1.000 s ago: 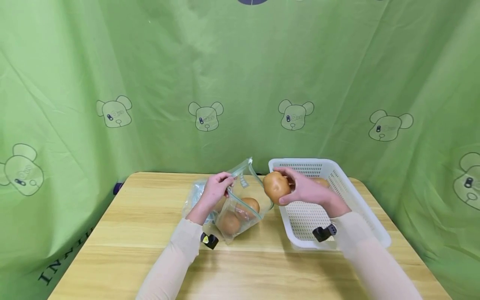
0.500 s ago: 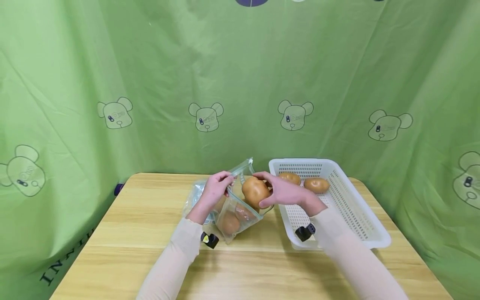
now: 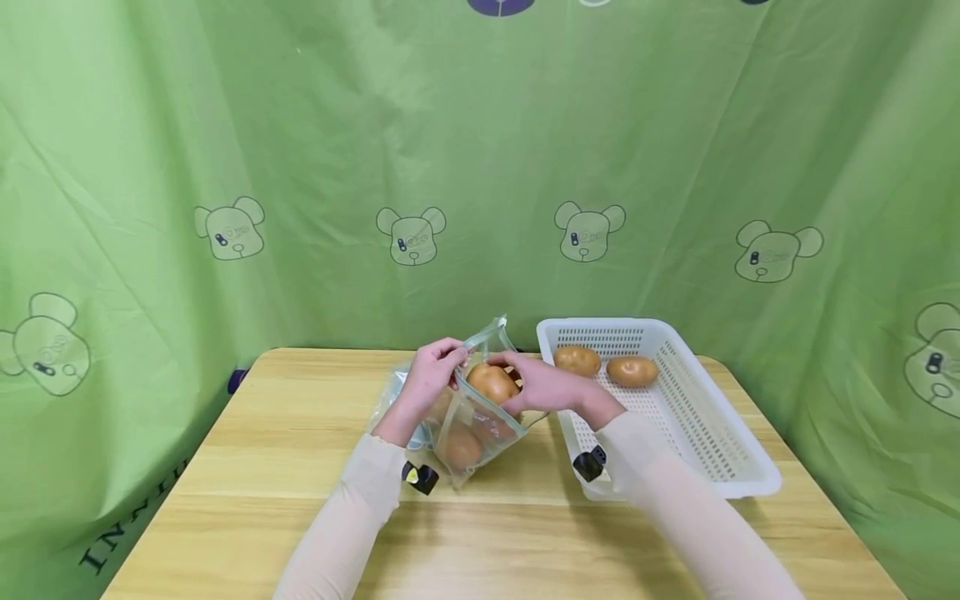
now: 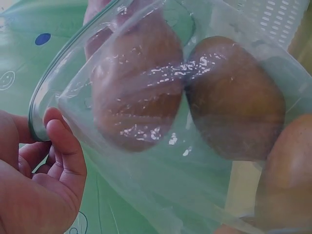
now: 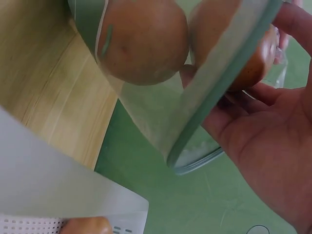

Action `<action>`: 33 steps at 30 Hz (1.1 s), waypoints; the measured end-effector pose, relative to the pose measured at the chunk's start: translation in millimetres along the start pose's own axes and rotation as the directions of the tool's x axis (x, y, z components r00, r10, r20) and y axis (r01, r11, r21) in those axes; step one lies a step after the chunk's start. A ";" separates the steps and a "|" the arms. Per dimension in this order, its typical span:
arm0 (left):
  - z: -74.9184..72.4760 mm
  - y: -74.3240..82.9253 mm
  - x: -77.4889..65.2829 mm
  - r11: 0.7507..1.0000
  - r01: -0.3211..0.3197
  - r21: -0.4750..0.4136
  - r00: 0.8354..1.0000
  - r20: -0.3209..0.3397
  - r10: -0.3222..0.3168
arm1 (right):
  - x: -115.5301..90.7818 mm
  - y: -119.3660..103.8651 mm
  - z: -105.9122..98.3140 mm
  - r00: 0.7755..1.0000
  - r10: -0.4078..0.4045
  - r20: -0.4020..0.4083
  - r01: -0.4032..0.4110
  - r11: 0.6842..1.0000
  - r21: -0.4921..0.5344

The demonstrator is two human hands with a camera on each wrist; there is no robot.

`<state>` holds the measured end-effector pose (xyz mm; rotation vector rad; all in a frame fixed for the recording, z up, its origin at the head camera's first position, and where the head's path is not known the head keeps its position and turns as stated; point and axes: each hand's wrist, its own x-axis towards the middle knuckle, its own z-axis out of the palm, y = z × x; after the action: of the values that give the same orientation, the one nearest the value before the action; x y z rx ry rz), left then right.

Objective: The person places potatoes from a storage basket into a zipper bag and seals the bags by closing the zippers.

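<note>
Step in hand, as judged: loading a potato [image 3: 491, 383] into a clear zip bag [image 3: 486, 446]. Left hand [image 3: 429, 375] pinches the bag's rim; right hand [image 3: 551, 383] is curled round the potato, fingertips inside the opening. Potato sits within the mouth, above potatoes already inside [image 3: 459, 447]. Next move probably calls for lowering it onto these, then loosening the right fingers without dragging the rim. Farther right, a white basket [image 3: 686, 437] holds two more potatoes [image 3: 632, 371]. Versus half a second ago: right hand and potato shifted left, deeper into the mouth; left hand's pinch about unchanged.
</note>
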<state>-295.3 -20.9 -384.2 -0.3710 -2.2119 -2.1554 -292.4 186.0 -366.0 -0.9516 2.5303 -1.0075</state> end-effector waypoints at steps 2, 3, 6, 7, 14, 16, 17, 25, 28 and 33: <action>0.1 1.5 -0.3 1.000 -0.001 -0.003 1.000 0.000 0.001 | 2.3 1.3 1.3 1.000 -0.016 -0.004 0.016 0.999 -0.035; 0.3 2.2 -0.4 1.000 -0.001 -0.004 1.000 0.000 0.001 | 3.6 2.0 1.9 1.000 -0.027 -0.005 0.026 0.998 -0.054; 0.1 3.4 -0.1 1.000 -0.004 -0.007 1.000 -0.002 0.004 | 6.9 3.3 4.0 0.999 -0.048 -0.008 0.047 0.995 -0.084; -0.2 3.6 0.1 1.000 -0.005 -0.009 1.000 -0.002 0.005 | 8.3 3.9 4.5 0.999 -0.051 -0.009 0.050 0.994 -0.093; -2.6 15.1 -5.0 1.000 -0.010 -0.010 1.000 0.026 0.010 | 14.3 8.3 6.5 0.999 -0.012 -0.048 0.005 0.989 -0.146; -2.7 21.9 -9.3 1.000 -0.011 0.000 1.000 0.028 0.011 | 14.6 9.5 6.5 0.998 -0.002 -0.058 -0.006 0.988 -0.152; -2.7 25.3 -11.4 1.000 -0.011 0.001 1.000 0.027 0.011 | 14.9 10.0 6.4 0.998 -0.002 -0.063 -0.008 0.988 -0.155; -1.8 32.5 -17.1 0.999 -0.030 -0.010 0.999 0.018 0.030 | 15.7 13.6 5.7 0.997 -0.031 -0.074 0.016 0.981 -0.193; -2.0 32.1 -16.4 1.000 -0.020 -0.008 1.000 0.018 0.020 | 16.4 13.7 5.2 0.995 -0.032 -0.092 0.015 0.982 -0.188; -2.6 31.3 -14.7 1.000 -0.002 -0.013 1.000 0.023 0.003 | 17.6 13.7 5.1 0.993 -0.019 -0.115 0.007 0.995 -0.104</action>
<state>-275.4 -25.3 -356.2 -0.4007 -2.2096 -2.1758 -309.9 179.2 -379.0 -0.9648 2.6982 -0.9701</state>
